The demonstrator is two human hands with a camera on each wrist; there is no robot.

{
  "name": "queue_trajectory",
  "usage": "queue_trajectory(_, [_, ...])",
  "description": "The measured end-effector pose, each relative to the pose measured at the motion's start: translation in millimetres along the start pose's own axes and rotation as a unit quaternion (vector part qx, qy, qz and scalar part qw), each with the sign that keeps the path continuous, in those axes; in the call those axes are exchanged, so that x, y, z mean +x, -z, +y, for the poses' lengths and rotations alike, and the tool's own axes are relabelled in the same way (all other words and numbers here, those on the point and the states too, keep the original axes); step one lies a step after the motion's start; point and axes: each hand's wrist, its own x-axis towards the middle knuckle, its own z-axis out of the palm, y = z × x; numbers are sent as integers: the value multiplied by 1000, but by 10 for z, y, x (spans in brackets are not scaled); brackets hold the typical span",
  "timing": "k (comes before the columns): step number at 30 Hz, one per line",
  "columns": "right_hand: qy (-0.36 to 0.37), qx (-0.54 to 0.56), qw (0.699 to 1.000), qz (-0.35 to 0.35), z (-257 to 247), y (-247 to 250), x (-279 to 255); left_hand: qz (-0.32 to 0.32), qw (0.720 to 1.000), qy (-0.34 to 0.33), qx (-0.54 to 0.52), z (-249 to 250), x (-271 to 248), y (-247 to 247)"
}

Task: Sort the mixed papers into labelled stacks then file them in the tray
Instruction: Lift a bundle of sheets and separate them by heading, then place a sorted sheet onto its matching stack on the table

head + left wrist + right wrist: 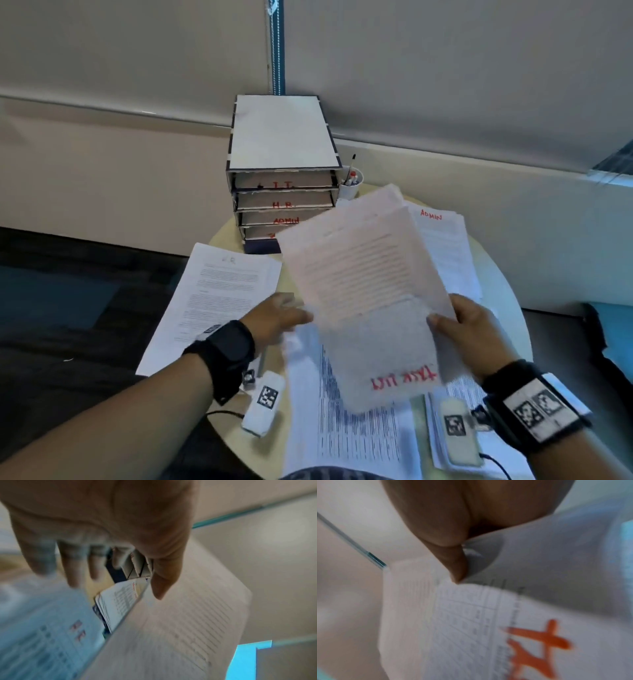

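1. The right hand (466, 329) holds a bundle of papers (363, 291) above the surface (496, 274). The thumb lies on top of the sheets at their right edge and the other fingers are hidden beneath, so it is a pinch grip.
2. The left hand (277, 317) is near the left edge of the bundle with its fingers loose and spread. It is blurred, and I cannot tell if it touches the sheets; it seems to grip nothing.
3. The bundle is tilted, with red writing at the end closer to the person. It is between the person and the tray (281, 164), which stands at the far side with shelves marked I.T., H.R. and ADMIN.
4. Other stacks lie on the surface: one on the left (219, 294), one marked ADMIN on the right (445, 246), and printed sheets (356, 442) under the bundle.
5. I judge that the bundle is light but soft. Held at one edge only, it bends, and the sheets already fan apart at the far end.
6. Loose sheets are slippery against each other. It is better to hold both long edges, or to support from below, and to tap the edges even before sliding them into a shelf.
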Motion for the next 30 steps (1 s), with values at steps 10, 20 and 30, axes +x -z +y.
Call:
queue_trajectory(10, [2,158,982,107,-39,-541,-171,92,951,-291,46,186,62,-413])
queue_trajectory(20, [-55,161,984,46,62,-689,-246,94,979,-171,56,-311,150,-419])
queue_trajectory(30, [244,-98,919,293,-129,-121,-410,87,877,-331,338,285,42,-479])
